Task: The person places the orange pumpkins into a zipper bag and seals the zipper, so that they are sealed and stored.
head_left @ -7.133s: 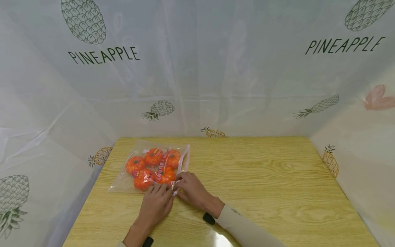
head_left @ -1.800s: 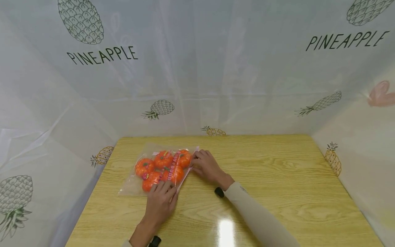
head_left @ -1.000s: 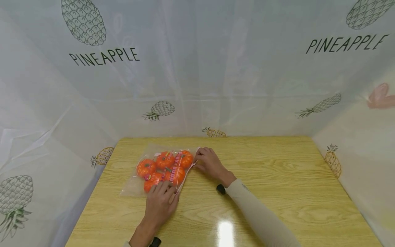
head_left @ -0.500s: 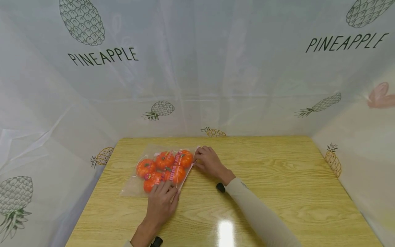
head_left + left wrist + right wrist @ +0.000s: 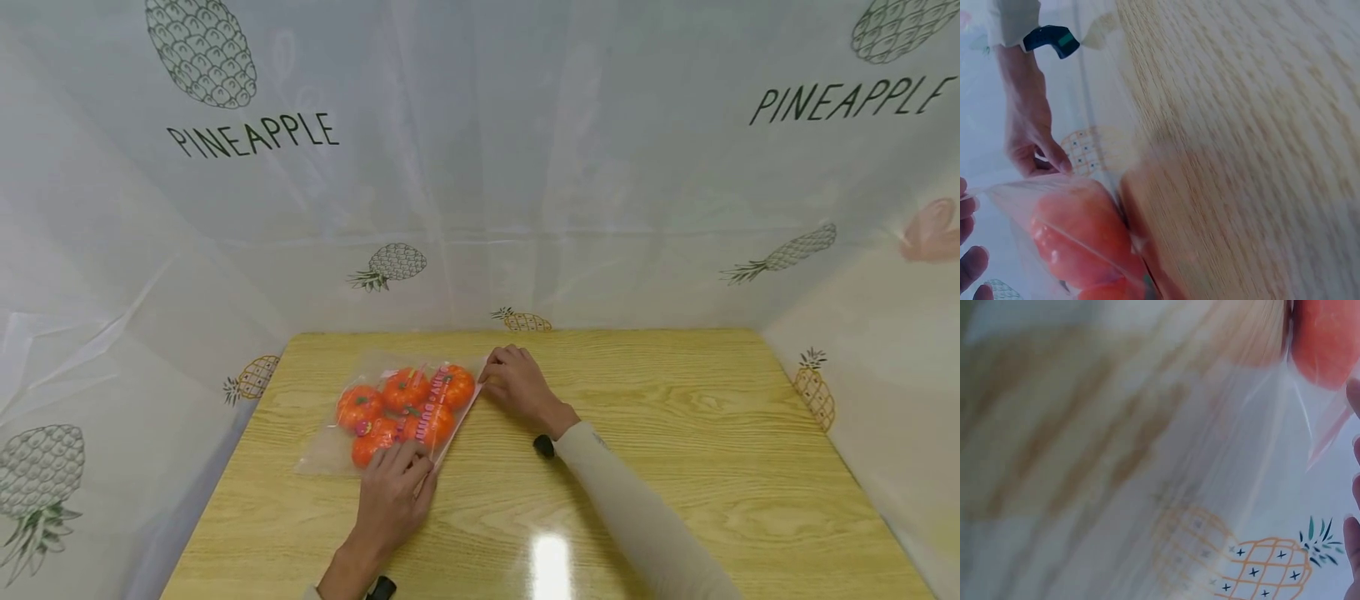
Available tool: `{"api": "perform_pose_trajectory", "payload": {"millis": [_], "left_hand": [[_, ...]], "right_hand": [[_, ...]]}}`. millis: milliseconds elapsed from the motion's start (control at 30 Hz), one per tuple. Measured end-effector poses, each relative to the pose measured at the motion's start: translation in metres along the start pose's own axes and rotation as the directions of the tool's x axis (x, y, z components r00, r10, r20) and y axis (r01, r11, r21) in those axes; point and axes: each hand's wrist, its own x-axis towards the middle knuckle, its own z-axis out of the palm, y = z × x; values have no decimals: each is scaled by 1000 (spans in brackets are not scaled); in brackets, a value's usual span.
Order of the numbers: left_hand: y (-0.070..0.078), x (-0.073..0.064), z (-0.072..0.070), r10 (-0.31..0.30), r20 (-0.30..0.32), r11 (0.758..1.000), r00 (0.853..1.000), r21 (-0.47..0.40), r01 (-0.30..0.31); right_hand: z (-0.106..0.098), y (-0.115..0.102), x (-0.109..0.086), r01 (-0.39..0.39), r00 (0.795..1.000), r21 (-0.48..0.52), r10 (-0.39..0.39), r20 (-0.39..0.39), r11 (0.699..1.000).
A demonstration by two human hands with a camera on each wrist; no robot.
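A clear plastic zip bag (image 5: 318, 457) with pink lettering lies flat on the left half of the table, several orange pumpkins (image 5: 360, 407) inside it. Its pale pink zip strip (image 5: 459, 425) runs straight along the right edge. My left hand (image 5: 392, 493) holds the strip's near end, fingers over the bag's near corner. At the far end of the strip, my right hand (image 5: 520, 386) pinches the edge between thumb and fingers. The left wrist view shows the bag edge stretched from the left fingers (image 5: 972, 265) towards the right hand (image 5: 1029, 131). Only fingertips (image 5: 1353, 540) show in the right wrist view.
The wood-grain table (image 5: 675, 450) extends to the right of the bag. A pale sheet (image 5: 600, 167) printed with pineapples hangs behind it and along both sides. Black wrist straps (image 5: 543, 446) sit on both wrists.
Seven seconds ago the bag's mouth gaped and both hands were at its near end. The right hand has moved along the strip to the far corner, the bag has shifted right, and the edge lies straight.
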Motion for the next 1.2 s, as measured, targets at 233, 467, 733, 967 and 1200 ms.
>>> {"api": "perform_pose_trajectory", "payload": {"millis": [233, 467, 733, 967, 1200], "left_hand": [[0, 0, 0, -36, 43, 999, 998, -18, 37], [1, 0, 1, -69, 76, 997, 995, -39, 72], [1, 2, 3, -30, 39, 998, 999, -49, 32], [2, 4, 3, -6, 23, 999, 1000, -41, 7], [4, 7, 2, 9, 33, 999, 999, -35, -8]], "right_hand": [[0, 7, 2, 35, 999, 26, -35, -12, 999], [0, 11, 6, 60, 998, 27, -59, -14, 998], [0, 14, 10, 47, 999, 4, -47, 2, 999], [-1, 16, 14, 19, 1000, 17, -20, 19, 1000], [2, 25, 19, 21, 999, -43, -20, 33, 999]]}}
